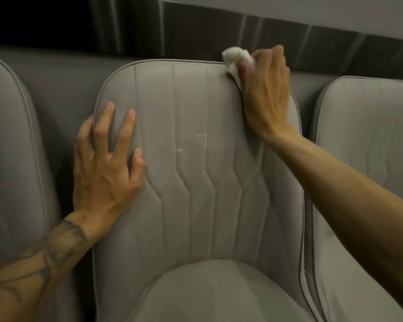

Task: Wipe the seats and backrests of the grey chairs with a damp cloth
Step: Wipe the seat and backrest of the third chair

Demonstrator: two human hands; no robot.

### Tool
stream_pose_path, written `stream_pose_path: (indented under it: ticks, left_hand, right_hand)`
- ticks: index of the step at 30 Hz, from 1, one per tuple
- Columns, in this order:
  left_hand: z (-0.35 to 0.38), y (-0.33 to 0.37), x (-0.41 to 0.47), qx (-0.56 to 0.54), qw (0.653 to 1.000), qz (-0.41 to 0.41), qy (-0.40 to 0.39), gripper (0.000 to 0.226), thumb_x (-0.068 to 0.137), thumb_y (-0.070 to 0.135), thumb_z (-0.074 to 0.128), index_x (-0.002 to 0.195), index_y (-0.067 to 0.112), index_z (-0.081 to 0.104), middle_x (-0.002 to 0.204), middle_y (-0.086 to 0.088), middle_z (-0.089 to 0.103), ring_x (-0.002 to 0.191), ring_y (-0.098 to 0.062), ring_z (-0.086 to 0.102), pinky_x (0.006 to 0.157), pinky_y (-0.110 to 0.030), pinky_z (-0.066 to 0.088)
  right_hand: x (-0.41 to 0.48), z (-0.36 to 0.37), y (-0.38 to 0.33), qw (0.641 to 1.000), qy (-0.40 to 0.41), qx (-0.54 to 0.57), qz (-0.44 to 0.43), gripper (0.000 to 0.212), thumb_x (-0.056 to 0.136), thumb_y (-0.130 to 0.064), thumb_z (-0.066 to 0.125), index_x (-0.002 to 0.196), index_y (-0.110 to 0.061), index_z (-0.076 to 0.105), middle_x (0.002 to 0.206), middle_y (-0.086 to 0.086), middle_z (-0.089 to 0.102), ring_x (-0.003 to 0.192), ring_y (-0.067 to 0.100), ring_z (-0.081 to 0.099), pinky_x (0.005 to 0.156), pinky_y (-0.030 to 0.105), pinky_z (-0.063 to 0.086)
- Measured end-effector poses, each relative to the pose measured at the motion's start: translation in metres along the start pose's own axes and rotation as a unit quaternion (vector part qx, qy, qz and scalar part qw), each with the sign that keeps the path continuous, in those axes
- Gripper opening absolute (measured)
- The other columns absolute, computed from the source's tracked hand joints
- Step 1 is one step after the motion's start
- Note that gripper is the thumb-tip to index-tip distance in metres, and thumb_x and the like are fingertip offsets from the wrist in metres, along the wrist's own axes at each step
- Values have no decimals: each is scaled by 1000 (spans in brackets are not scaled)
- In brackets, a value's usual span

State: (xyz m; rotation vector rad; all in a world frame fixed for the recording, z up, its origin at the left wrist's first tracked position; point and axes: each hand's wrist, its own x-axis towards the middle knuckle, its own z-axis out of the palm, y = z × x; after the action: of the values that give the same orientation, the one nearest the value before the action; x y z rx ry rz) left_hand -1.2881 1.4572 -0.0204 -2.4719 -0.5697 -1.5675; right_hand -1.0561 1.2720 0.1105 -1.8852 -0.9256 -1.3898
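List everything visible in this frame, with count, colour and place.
grey quilted upholstered chairs: three, grey; one in the middle, one at the left edge, one at the right edge.
white crumpled cloth: one, white; top right corner of the middle backrest.
pale specks: a few, whitish; centre of the middle backrest.
dark tiled band: one, dark grey; along the wall behind the chairs.
left hand: one; flat on the middle backrest's left side, fingers spread.
right hand: one; holds the cloth against the backrest's top edge.
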Motion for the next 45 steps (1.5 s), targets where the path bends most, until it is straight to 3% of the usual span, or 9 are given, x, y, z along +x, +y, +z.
stream_pose_path:
  ticks: [2,8,14,20,26,32,38,43,45]
  left_hand:
    - [1,1,0,0,1000,2,3,65,103,37,42,165,25,27,170,-13,21,144,-49,31,118,-57,30]
    - [0,2,0,1,1000,2,6,64,103,37,42,165,24,28,170,-14,22,143,-49,32,118,-57,30]
    - [1,1,-2,2,1000,5,8,64,103,36,43,165,24,28,170,-15,22,143,-48,32,119,-56,30]
    - [-2,4,-1,7,1000,2,5,64,104,36,43,164,23,28,170,-16,23,143,-49,32,119,-56,29]
    - [-1,1,-1,8,1000,5,9,63,104,36,42,165,24,28,170,-16,23,144,-49,32,120,-54,28]
    - [-2,3,-1,13,1000,6,8,62,105,36,41,165,22,28,170,-17,23,144,-49,33,120,-55,29]
    - [-1,3,-1,16,1000,7,12,62,105,36,42,164,23,28,170,-17,23,144,-49,33,121,-53,27]
    - [-2,4,0,16,1000,3,10,62,105,35,41,164,23,28,170,-17,23,144,-49,33,120,-53,28]
    - [-2,3,-1,15,1000,2,11,62,105,35,42,164,23,29,170,-17,23,144,-49,33,120,-53,28]
  right_hand:
    - [-8,7,-10,999,15,-2,35,35,105,-40,41,107,-8,56,105,13,54,88,27,52,79,43,45]
    - [-77,-6,-10,987,-100,-2,-124,35,104,-35,47,106,-3,61,98,19,56,83,36,54,74,44,40]
    - [-77,12,-20,1000,-7,-11,8,28,105,-34,43,105,-9,56,99,15,54,85,32,52,75,43,40]
    - [-145,0,-4,976,-136,3,-170,27,104,-34,48,102,-8,58,92,14,54,77,34,51,69,44,40]
    - [-152,18,-10,997,-50,-21,-54,23,105,-34,45,111,-13,51,97,12,52,85,31,48,74,42,39]
    - [-205,9,-10,980,-122,-17,-157,28,104,-36,43,101,-12,58,90,10,56,75,31,52,67,40,36]
    - [-196,21,-21,998,-57,-16,-3,23,105,-33,45,110,-12,53,96,12,54,84,31,50,72,42,38]
    - [-212,14,-9,976,-114,-29,-181,27,103,-34,49,102,-11,61,89,10,57,75,30,52,66,40,36]
    - [-194,19,-2,983,-94,-34,-154,25,105,-36,44,106,-13,54,92,9,52,78,29,46,69,40,34]
